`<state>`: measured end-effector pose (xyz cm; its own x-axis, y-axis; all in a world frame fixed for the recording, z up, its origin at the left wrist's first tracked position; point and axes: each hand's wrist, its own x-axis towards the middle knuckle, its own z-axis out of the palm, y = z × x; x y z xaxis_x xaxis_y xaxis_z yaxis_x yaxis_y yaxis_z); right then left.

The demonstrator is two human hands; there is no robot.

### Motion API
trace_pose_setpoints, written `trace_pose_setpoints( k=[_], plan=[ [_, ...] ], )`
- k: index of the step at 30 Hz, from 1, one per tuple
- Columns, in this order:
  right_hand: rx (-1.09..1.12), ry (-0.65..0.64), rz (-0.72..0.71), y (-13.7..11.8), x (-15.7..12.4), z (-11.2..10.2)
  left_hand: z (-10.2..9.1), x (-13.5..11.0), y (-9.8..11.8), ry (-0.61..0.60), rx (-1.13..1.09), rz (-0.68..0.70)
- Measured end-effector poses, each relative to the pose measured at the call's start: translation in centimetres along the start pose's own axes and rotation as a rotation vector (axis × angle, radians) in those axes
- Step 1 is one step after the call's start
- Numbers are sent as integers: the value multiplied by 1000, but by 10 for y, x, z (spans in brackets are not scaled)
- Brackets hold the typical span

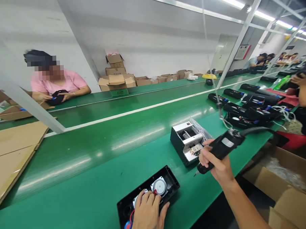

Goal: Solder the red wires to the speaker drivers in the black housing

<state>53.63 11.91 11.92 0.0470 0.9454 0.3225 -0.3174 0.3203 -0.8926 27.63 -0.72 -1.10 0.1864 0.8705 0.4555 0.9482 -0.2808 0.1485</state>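
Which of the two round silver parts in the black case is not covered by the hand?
The farther round silver part shows its whole face. The nearer round silver part lies partly under the left hand.

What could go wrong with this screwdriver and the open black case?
The red wire beside the left hand could get pinched or tugged loose inside the open black case. The electric screwdriver in the right hand might slip and scratch the black and silver unit lying near its tip.
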Motion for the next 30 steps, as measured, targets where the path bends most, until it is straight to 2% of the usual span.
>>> trace_pose_setpoints(
  k=[5, 12, 20, 27, 30],
  plan=[
    [219, -191, -33, -2, -35, 36, -4, 4, 14, 33, -80, -99],
    [276, -363, 52, 24, -63, 75, -11, 7, 12, -16, -62, -64],
    [204, -392, 57, 43, -69, 85, -13, 6, 6, -114, -72, -55],
    [155, -371, 66, 56, -74, 92, -15, 8, 7, -52, -72, -44],
    [104, -371, 21, 53, -74, 94, -14, 6, 6, -48, -75, -29]
  ],
)
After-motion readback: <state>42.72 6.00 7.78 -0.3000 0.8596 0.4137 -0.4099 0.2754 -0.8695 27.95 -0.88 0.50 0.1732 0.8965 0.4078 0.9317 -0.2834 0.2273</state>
